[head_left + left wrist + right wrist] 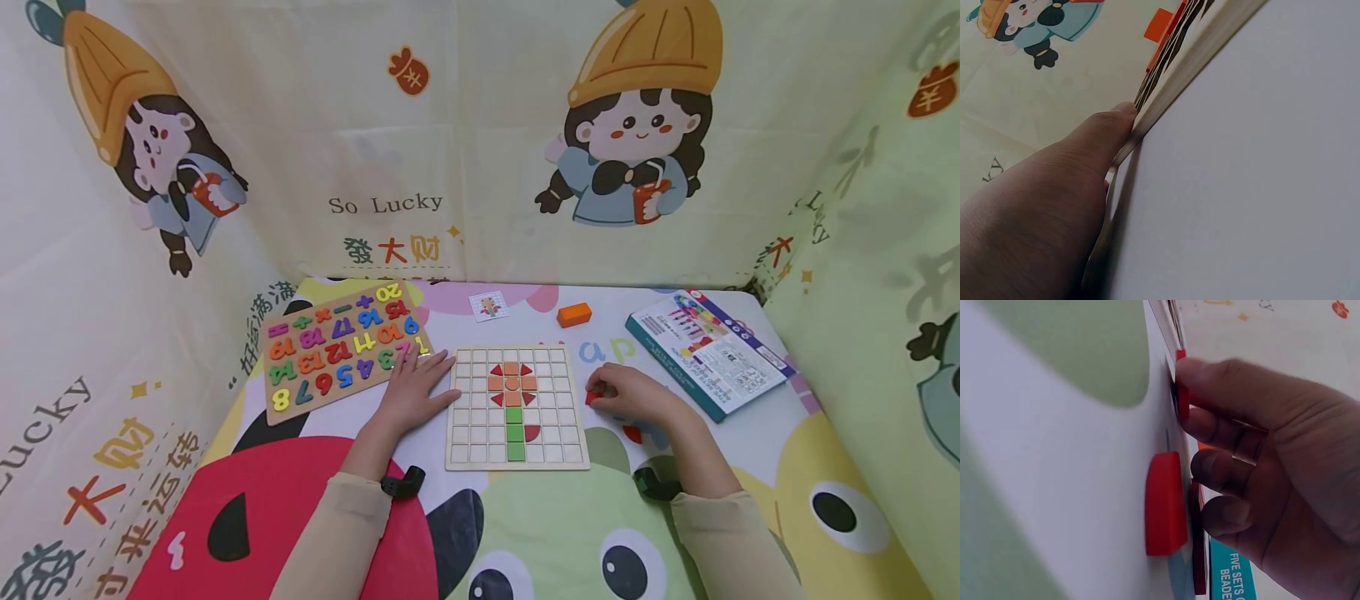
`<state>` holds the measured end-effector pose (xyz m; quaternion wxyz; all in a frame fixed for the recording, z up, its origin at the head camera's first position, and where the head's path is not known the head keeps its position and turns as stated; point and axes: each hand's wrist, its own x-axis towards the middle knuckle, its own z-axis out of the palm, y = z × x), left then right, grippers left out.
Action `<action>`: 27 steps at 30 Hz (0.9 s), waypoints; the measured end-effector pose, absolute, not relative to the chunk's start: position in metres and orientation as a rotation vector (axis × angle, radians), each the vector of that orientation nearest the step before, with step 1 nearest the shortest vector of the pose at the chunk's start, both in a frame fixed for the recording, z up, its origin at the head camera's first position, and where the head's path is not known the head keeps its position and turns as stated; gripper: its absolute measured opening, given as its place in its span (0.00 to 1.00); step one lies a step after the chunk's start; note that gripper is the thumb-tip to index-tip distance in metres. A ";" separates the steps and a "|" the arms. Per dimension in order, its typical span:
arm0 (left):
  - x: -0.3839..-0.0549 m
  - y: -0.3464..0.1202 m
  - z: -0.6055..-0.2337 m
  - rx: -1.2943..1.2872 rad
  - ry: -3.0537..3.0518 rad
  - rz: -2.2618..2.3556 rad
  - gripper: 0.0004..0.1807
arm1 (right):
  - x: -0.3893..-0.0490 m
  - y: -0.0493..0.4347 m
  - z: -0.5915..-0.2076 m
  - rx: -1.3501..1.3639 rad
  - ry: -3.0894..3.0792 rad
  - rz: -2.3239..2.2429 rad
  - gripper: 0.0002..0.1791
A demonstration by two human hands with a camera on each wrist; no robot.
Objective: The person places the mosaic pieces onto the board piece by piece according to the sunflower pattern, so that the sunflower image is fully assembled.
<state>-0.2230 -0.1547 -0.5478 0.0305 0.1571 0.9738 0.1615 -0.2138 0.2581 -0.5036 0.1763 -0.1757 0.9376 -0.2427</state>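
My right hand (633, 393) pinches a red piece (1182, 384) between thumb and forefinger, just right of the wooden grid board (555, 437). Two other red pieces, one of them a thick curved block (1165, 503), lie below that hand in the right wrist view. On the board, orange squares (512, 367) and red triangles (497, 370) form a flower head above a stem of green squares (514, 432). A rounded red piece (532, 432) sits beside the stem. My left hand (415, 392) lies with fingers extended, its thumb touching the board's left edge.
A number puzzle board (293, 407) lies at the left, partly under my left fingers. Behind the grid board are a small pattern card (489, 306) and an orange block (574, 314). A flat box (708, 350) lies at the right. Printed cloth walls stand around the table.
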 end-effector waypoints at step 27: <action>-0.222 -0.154 -0.545 0.490 3.006 0.481 0.41 | -0.214 0.251 -0.509 -0.455 2.712 -0.628 0.17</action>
